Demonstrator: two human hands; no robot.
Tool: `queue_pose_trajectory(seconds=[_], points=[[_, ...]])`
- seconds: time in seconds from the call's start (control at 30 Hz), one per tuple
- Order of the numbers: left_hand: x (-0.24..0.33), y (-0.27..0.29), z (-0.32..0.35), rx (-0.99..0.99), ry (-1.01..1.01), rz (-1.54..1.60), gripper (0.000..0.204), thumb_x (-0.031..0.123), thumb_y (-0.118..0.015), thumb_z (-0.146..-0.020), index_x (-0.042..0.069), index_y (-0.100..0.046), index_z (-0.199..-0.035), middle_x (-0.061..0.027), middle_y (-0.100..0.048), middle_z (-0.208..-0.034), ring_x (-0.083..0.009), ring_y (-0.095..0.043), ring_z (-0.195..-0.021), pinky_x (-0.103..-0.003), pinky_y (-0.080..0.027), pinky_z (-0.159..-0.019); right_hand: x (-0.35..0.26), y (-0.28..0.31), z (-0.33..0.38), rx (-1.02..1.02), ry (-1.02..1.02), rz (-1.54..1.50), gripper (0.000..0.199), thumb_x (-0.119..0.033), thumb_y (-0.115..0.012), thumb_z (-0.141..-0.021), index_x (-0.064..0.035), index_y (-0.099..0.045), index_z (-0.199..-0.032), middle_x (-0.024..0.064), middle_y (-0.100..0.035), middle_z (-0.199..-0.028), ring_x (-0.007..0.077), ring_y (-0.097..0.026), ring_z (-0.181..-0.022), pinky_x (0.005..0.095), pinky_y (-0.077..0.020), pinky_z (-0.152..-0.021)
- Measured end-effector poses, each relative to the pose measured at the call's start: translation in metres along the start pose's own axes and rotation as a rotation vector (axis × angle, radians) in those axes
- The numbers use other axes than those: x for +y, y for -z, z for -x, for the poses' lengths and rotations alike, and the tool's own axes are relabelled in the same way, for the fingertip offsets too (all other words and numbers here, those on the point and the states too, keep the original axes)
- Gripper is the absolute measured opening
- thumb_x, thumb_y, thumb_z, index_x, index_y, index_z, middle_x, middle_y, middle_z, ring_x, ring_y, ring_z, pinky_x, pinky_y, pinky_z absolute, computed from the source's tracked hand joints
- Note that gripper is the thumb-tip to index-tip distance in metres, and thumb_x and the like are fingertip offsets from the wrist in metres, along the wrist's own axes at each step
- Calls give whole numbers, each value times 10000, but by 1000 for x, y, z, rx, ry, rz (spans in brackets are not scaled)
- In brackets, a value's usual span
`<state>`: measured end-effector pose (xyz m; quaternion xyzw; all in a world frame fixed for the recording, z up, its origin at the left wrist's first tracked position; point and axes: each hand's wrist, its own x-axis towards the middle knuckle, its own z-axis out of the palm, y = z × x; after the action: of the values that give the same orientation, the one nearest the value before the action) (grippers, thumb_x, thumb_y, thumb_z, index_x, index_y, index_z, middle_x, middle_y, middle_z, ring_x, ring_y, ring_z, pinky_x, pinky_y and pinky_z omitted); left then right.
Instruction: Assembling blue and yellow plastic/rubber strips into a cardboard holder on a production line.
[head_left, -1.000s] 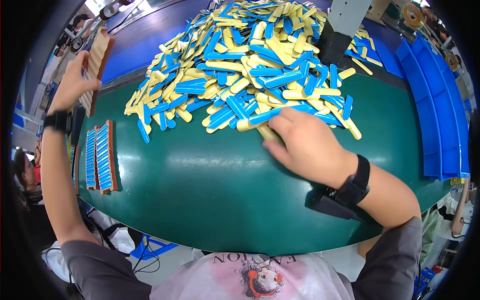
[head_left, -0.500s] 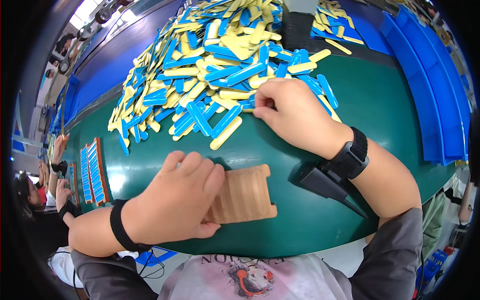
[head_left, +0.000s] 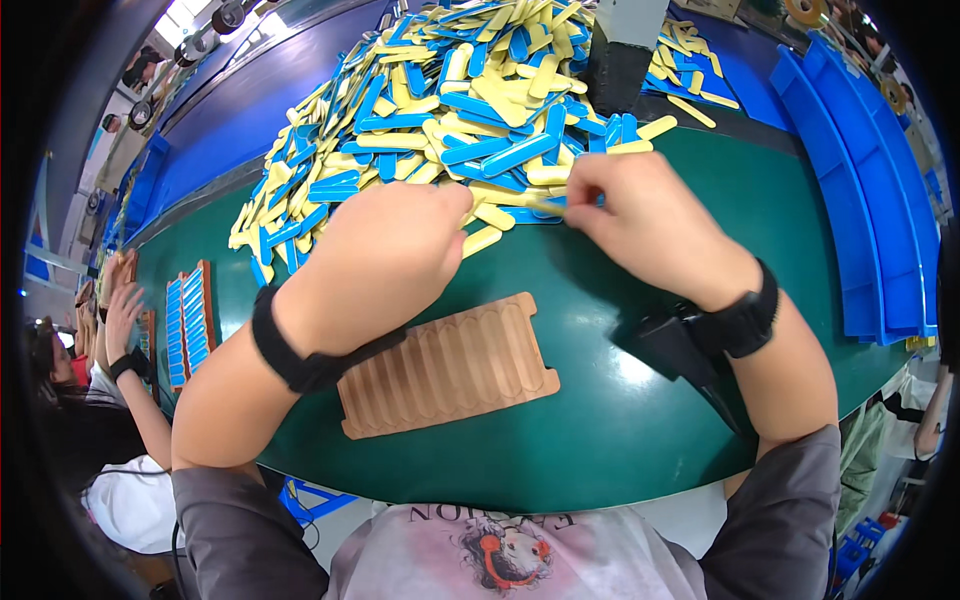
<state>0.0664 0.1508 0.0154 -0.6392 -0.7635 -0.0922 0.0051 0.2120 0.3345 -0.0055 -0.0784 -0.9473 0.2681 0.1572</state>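
A wooden tray (head_left: 450,368) with a row of parallel rounded grooves lies slightly tilted on the green table, its grooves bare. Beyond it rises a heap of flat, round-ended strips (head_left: 495,150), blue on one face and yellow on the other. At the heap's near edge, my left hand (head_left: 385,250) has its fingers curled; whatever they pinch is hidden behind the hand. My right hand (head_left: 645,225) closes thumb and forefinger on the end of a blurred yellow strip (head_left: 545,204) at the heap's right side. Both hands are off the tray.
Blue bins (head_left: 835,200) stand along the right. A grey post with a black base (head_left: 615,75) rises behind the heap. Filled trays of blue strips (head_left: 190,320) lie at left, near a co-worker's hand (head_left: 122,315). A black device (head_left: 685,355) hangs by my right wrist.
My left hand has let go of the wooden tray and moved up to the heap. The tray now lies fully visible on the table. My right hand stays beside the heap, now pinching a strip.
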Motion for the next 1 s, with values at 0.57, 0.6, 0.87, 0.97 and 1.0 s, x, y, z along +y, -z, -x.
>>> queue_pose_trajectory(seconds=[0.57, 0.6, 0.87, 0.97, 1.0], points=[[33, 13, 85, -64, 77, 430, 346, 155, -760, -741, 5, -632, -1025, -55, -596, -703, -225, -596, -629, -344, -471, -584, -53, -23, 38, -290, 589, -42, 233, -37, -699, -653, 60, -642, -858, 138, -614, -960, 282, -592, -921, 355, -508, -680], [27, 12, 86, 52, -13, 370, 365, 151, -766, -726, 6, -637, -1034, -61, -598, -720, -227, -589, -631, -348, -474, -599, -56, -22, 38, -315, 586, 24, 226, -42, -698, -645, 61, -644, -839, 138, -610, -965, 275, -583, -930, 345, -492, -668], [18, 2, 91, -34, -228, 266, 306, 60, -664, -621, 43, -696, -924, -64, -669, -1069, -275, -611, -1005, -366, -500, -807, -66, -22, 43, -350, 589, 138, 216, -66, -693, -639, 63, -655, -809, 122, -610, -995, 265, -564, -963, 330, -473, -685], [18, 2, 90, -39, -205, 228, 296, 78, -657, -645, 47, -699, -936, -60, -655, -1094, -272, -603, -1026, -373, -489, -833, -63, -24, 43, -325, 579, 128, 231, -67, -691, -634, 63, -662, -824, 138, -611, -1023, 271, -568, -971, 333, -482, -702], [18, 4, 90, -50, -208, 227, 310, 77, -656, -646, 49, -700, -952, -62, -643, -1115, -272, -595, -1041, -370, -486, -843, -64, -24, 42, -317, 582, 135, 236, -69, -692, -636, 64, -664, -829, 136, -612, -1034, 272, -569, -975, 333, -486, -706]])
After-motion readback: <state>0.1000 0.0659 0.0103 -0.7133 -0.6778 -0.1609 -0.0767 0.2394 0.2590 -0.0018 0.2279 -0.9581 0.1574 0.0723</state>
